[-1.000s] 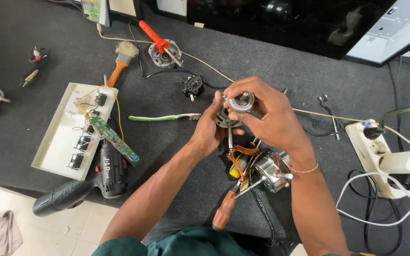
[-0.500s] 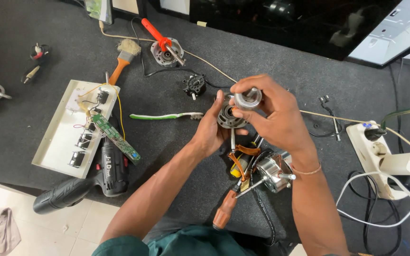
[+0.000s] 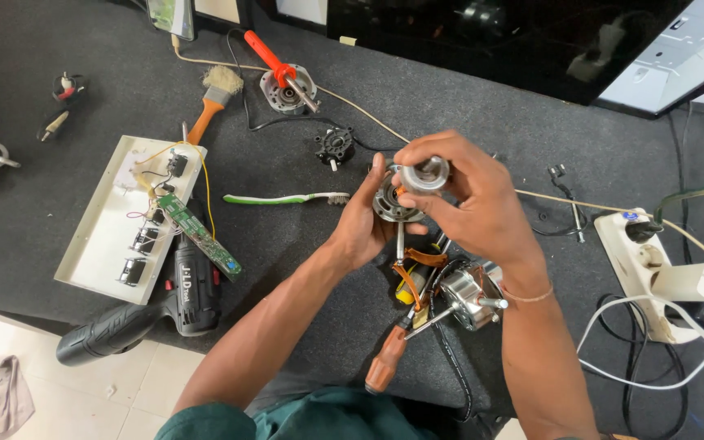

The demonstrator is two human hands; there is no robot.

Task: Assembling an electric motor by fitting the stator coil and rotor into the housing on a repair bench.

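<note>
Close to the person, at the near edge of the worktop (image 3: 83,73), lies a screwdriver (image 3: 390,367) with a brown handle. Just past it sits a shiny motor housing (image 3: 468,295), with some orange coil wires (image 3: 417,273) beside it.

Above those, both hands are held up over the middle of the worktop. The left hand (image 3: 362,222) is curled around a round metal motor part (image 3: 390,204), fingers wrapped behind it and thumb at its side. The right hand (image 3: 474,200) pinches a small silver cap (image 3: 424,174) with its fingertips. The cap sits right against the top of the round part, touching it.

Since a second ago the hands have hardly moved. The two pieces were already close together then, and now the cap looks pressed a bit nearer onto the round part. So it seems the person is fitting the two pieces together, or turning one on the other. I cannot tell which.

To the left lies a green toothbrush (image 3: 283,198), then a white board (image 3: 99,236) with little switches and wires, with a dark power drill (image 3: 156,305) at the near edge. Farther back sit a small black gear piece (image 3: 334,147), a paint brush (image 3: 212,102) and a red-handled tool (image 3: 275,59). At the right edge is a white power strip (image 3: 653,269).
</note>
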